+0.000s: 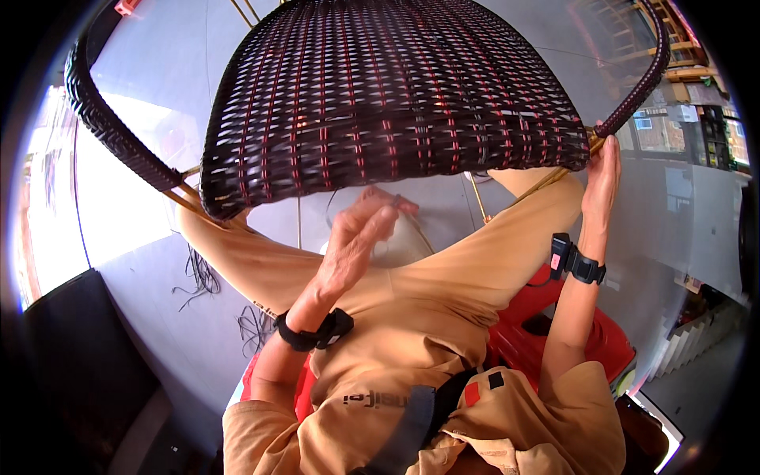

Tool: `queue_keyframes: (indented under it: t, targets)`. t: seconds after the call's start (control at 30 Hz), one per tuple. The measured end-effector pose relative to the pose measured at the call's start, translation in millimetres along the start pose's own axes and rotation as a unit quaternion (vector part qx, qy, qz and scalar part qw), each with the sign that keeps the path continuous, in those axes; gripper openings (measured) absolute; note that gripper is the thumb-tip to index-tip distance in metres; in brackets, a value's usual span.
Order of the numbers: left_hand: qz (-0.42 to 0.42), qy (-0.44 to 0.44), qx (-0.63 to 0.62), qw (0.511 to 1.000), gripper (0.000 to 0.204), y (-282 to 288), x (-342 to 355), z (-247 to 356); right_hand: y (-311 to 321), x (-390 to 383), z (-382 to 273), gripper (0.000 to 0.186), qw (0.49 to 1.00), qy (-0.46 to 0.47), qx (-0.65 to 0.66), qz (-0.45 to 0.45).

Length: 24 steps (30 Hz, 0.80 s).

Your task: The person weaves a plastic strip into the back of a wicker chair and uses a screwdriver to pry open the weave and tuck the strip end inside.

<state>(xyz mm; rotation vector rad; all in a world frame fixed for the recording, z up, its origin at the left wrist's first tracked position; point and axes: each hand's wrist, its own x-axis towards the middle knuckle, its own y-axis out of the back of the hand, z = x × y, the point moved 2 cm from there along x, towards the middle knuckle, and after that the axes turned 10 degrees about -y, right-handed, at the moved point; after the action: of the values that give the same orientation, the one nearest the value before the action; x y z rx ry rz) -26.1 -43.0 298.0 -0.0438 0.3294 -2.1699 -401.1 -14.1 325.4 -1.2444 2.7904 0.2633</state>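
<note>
A dark brown wicker chair [396, 95] with reddish strands is tilted in front of me, its woven panel over my knees. My right hand [603, 178] grips the chair's side where the woven armrest [643, 91] meets the gold-coloured metal frame [546, 180]; part of its grip is hidden. Below the panel's near edge, between my thighs, my left hand [360, 237] is raised with its fingers curled closed. Motion blurs its fingertips, and what they hold cannot be made out. The other armrest [119, 127] curves up at the left.
Dark loose strands [198, 277] lie on the grey floor [158, 317] to my left. A red plastic seat [602, 340] is beneath me. At the left stands a black panel-like object [87, 364]. Wooden furniture [673, 47] and shelves [716, 127] stand far right.
</note>
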Motion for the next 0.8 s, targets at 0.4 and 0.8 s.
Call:
queue_keyframes:
  t: [0.4,0.8]
  targets:
    - [0.217,-0.075,-0.031,0.973,0.025,-12.7,-2.4,-22.8,-18.6,33.8,-32.6,0.041,0.998,0.068,0.009,-0.011]
    - [0.267,-0.121,-0.068,0.954,0.019,-18.6,-6.6,-27.4,-45.0,51.3,-88.3,0.064,0.881,0.244,-0.334,0.229]
